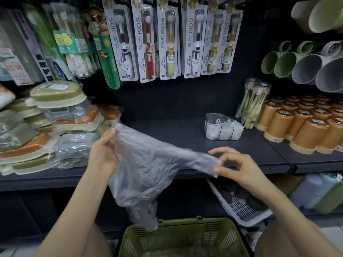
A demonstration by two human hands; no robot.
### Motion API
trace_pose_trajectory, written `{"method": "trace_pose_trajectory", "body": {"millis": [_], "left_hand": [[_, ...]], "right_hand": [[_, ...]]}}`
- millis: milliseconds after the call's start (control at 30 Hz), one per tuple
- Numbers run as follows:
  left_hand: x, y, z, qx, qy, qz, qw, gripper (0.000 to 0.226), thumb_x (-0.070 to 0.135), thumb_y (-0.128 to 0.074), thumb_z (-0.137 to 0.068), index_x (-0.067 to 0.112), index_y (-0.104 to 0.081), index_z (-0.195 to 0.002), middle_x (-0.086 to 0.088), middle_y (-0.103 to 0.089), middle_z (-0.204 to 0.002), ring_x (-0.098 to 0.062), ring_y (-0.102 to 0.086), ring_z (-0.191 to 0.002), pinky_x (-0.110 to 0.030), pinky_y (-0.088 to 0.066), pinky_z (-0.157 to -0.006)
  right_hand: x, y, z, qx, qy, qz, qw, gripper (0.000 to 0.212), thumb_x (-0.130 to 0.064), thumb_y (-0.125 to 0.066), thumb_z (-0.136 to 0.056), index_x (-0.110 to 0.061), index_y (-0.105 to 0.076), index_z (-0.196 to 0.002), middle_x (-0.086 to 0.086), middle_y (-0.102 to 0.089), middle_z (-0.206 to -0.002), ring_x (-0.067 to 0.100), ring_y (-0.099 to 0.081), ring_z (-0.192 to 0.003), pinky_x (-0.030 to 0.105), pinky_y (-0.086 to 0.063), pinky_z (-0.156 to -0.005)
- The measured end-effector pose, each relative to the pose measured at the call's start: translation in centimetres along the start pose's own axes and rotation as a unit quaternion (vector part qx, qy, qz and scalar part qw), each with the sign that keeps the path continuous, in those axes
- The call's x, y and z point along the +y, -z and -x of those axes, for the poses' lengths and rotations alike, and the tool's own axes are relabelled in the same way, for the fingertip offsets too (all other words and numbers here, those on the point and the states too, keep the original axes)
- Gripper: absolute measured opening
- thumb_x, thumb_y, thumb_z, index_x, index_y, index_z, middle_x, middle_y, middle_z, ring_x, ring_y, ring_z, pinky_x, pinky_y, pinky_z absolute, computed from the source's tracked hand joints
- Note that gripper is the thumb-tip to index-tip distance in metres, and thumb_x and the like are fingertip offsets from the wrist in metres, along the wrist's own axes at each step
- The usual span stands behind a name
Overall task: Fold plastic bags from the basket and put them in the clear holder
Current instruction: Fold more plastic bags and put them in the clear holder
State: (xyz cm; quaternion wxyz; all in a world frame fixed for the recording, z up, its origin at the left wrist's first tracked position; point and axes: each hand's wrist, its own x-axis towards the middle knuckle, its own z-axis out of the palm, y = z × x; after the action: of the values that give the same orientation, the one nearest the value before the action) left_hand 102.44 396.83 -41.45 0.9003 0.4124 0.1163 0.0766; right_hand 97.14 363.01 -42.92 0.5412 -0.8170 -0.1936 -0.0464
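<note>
left grip (104,153) clasped plastic bag (148,169) corner, centre-left | right grip (235,164) pinched opposite corner | likely best: pull taut, align edges before folding above green basket (204,222)

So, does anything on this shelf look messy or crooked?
Yes. The stacks of plastic-wrapped green and orange boxes at the left of the dark shelf lean and slide over each other, not squared up. In the clear plastic holder, a folded white bag pokes out over the right rim. Nothing looks spilled or broken.
</note>
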Motion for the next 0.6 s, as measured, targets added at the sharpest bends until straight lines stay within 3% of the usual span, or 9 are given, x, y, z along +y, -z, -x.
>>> {"method": "trace_pose_trajectory", "body": {"millis": [100,200,300,400,500,567,600], "left_hand": [[-0.2,0.4,-0.2,0.003,-0.013,-0.079,0.997,0.009,0.019,-0.058,-0.092,0.021,-0.059,-0.084,0.005,-0.060,-0.075,-0.011,-0.057,-0.069,-0.028,-0.044,-0.072],[-0.5,0.3,-0.1,-0.007,-0.021,-0.093,0.995,0.008,0.020,-0.057,-0.093,0.021,-0.058,-0.085,0.005,-0.063,-0.076,-0.012,-0.057,-0.074,-0.030,-0.045,-0.077],[-0.7,-0.1,0.3,-0.016,0.004,-0.048,0.999,0.005,0.016,-0.058,-0.091,0.018,-0.062,-0.089,0.004,-0.068,-0.075,-0.013,-0.062,-0.077,-0.032,-0.048,-0.083],[-0.7,-0.1,0.2,-0.030,0.047,0.014,0.998,0.009,0.015,-0.061,-0.085,0.015,-0.066,-0.092,0.001,-0.068,-0.085,-0.016,-0.064,-0.085,-0.032,-0.050,-0.085],[-0.8,-0.2,0.0,-0.025,0.055,0.010,0.998,0.010,0.013,-0.061,-0.085,0.016,-0.070,-0.084,0.002,-0.068,-0.080,-0.016,-0.065,-0.080,-0.033,-0.051,-0.082],[-1.1,-0.1,-0.4,-0.013,0.036,-0.043,0.998,0.014,0.014,-0.058,-0.091,0.017,-0.069,-0.084,0.004,-0.068,-0.076,-0.013,-0.065,-0.076,-0.031,-0.051,-0.080],[-1.3,0.0,-0.6,-0.007,0.019,-0.078,0.997,0.012,0.016,-0.056,-0.093,0.018,-0.067,-0.087,0.004,-0.069,-0.075,-0.012,-0.064,-0.075,-0.030,-0.050,-0.078]], "right_hand": [[-0.8,0.7,0.0,0.041,-0.004,-0.157,0.987,0.035,-0.054,-0.081,-0.061,-0.021,-0.069,-0.060,0.001,-0.069,-0.110,0.016,-0.063,-0.105,0.020,-0.048,-0.082],[-1.2,1.1,-0.1,0.067,0.019,-0.237,0.969,0.027,-0.041,-0.084,-0.059,-0.020,-0.067,-0.056,0.002,-0.070,-0.099,0.014,-0.064,-0.097,0.020,-0.049,-0.078],[-1.4,1.3,-0.5,0.044,0.022,-0.311,0.949,0.016,-0.022,-0.079,-0.056,-0.020,-0.063,-0.055,-0.001,-0.064,-0.081,0.012,-0.059,-0.076,0.020,-0.047,-0.069],[-1.4,1.6,-0.8,0.000,0.021,-0.332,0.943,0.026,-0.012,-0.082,-0.054,-0.019,-0.057,-0.060,0.002,-0.051,-0.067,0.014,-0.048,-0.061,0.020,-0.042,-0.059],[-0.7,2.2,-1.2,0.006,0.007,-0.293,0.956,0.023,0.001,-0.068,-0.060,-0.020,-0.061,-0.062,0.000,-0.047,-0.061,0.010,-0.047,-0.053,0.017,-0.042,-0.054],[-0.2,2.6,-1.5,0.011,-0.012,-0.287,0.958,0.020,-0.009,-0.077,-0.055,-0.020,-0.067,-0.069,-0.001,-0.050,-0.061,0.009,-0.049,-0.052,0.017,-0.044,-0.053],[0.4,2.9,-1.6,0.016,-0.021,-0.286,0.958,0.029,-0.018,-0.085,-0.051,-0.018,-0.069,-0.074,-0.001,-0.052,-0.062,0.009,-0.051,-0.052,0.017,-0.045,-0.054]]}}
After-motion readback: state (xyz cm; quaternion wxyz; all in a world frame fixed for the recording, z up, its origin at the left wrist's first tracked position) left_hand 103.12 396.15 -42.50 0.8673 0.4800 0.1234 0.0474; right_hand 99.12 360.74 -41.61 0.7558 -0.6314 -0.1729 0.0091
